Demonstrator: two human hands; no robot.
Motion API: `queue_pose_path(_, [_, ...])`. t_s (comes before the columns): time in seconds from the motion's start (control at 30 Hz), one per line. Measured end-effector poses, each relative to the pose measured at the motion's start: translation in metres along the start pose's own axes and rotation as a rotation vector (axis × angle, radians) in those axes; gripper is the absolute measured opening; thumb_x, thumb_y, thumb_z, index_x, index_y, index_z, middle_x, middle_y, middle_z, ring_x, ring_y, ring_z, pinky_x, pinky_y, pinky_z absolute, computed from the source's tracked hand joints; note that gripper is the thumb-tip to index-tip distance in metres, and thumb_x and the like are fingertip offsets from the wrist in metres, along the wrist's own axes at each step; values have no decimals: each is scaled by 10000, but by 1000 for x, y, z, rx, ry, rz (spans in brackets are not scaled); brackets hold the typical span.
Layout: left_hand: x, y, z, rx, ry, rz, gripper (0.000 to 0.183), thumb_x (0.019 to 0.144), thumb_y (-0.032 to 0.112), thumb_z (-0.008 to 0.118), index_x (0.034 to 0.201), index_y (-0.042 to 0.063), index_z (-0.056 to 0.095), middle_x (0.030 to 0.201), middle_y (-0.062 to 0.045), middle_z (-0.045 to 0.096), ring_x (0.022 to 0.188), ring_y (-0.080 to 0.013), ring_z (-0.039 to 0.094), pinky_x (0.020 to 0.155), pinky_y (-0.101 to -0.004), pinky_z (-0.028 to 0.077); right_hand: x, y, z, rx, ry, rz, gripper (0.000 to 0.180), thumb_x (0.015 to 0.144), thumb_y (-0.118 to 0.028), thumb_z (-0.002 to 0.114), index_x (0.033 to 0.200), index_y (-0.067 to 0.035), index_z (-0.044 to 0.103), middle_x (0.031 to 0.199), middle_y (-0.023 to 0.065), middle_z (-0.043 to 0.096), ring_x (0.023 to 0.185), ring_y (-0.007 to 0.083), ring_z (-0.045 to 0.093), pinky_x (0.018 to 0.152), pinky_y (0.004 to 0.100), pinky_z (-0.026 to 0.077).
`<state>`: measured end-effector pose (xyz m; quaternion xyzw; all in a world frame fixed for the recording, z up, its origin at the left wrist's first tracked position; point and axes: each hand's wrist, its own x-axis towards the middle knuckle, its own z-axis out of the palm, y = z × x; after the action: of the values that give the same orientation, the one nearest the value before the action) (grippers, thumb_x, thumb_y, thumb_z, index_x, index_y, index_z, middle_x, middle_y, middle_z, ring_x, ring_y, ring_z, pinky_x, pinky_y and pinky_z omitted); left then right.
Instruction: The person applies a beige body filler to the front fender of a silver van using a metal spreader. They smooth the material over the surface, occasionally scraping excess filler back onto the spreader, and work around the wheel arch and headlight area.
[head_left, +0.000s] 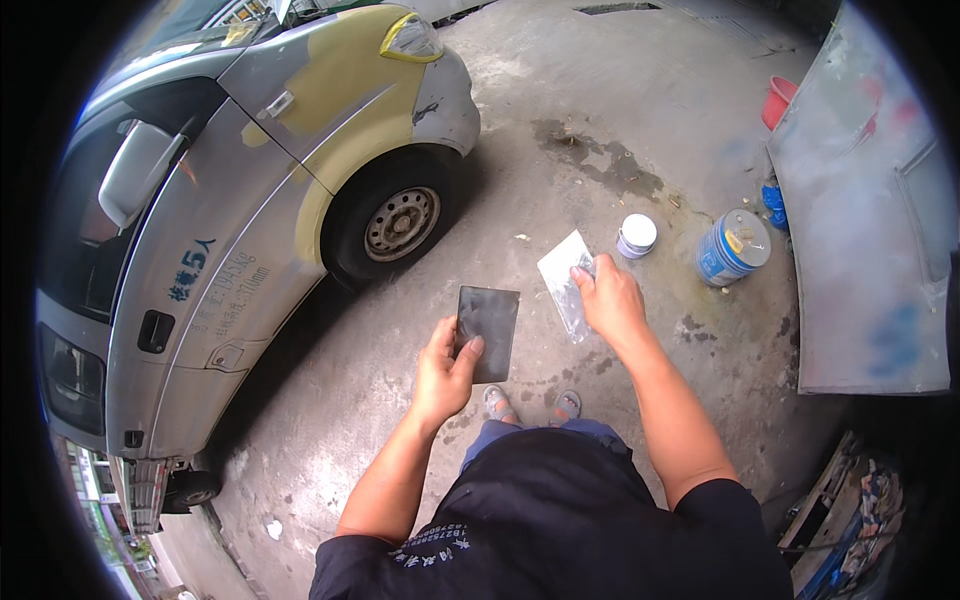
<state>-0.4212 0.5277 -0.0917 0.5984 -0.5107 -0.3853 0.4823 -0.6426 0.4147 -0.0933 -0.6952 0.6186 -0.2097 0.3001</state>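
My left hand (444, 379) grips a dark, flat rectangular sheet (489, 330), with the thumb laid across its lower left face. A pale, shiny rectangular sheet (561, 274), possibly a putty spreader, is pinched between the thumb and fingers of my right hand (613, 301). The two sheets are held apart over the concrete. To the left stands a silver van (247, 210). Yellowish filler or primer (352, 112) covers much of its front fender, and yellow tape edges the headlight (412, 37).
Right of my hands, a small white-lidded tub (637, 235) and a blue pail (733, 249) stand on the concrete floor (360, 465). A paint-marked panel (862, 225) rises beyond them, near a red bucket (780, 101) and blue plastic (774, 207). Scrap (847, 525) lies at lower right.
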Motion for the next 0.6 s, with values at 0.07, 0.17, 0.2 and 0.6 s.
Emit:
queue_pose_path(0.07, [-3, 2, -2, -139, -1, -93, 356, 904, 24, 566, 1252, 3, 499, 1011, -45, 636, 883, -119, 596, 814, -269, 477, 20, 23, -6, -191, -55, 49, 409, 912, -323, 595, 1094, 42, 560, 859, 230, 669, 840, 415, 652, 755, 467, 507])
queue_pose_path(0.17, [-4, 4, -5, -375, 114, -223, 440, 899, 3, 554, 1326, 4, 446, 1114, -66, 620, 982, -143, 595, 884, -290, 468, 5, 46, 5, 102, 14, -54, 446, 914, -306, 594, 1190, 39, 537, 913, 225, 675, 873, 399, 658, 774, 460, 508])
queue_pose_path(0.2, [-5, 4, -5, -405, 165, -222, 469, 897, -4, 550, 1349, 7, 427, 1137, -73, 612, 1011, -148, 589, 903, -296, 462, -2, 51, 14, 230, -35, -27, 497, 911, -277, 606, 1291, 21, 488, 978, 234, 670, 947, 370, 659, 798, 428, 510])
queue_pose_path(0.6, [-30, 9, -3, -717, 161, -49, 527, 962, 34, 461, 1467, 49, 313, 1394, -79, 465, 1261, -185, 453, 1053, -340, 367, -74, -19, 69, 655, -288, -443, 294, 942, -148, 576, 1220, -67, 629, 847, 106, 613, 748, 170, 583, 708, 279, 466])
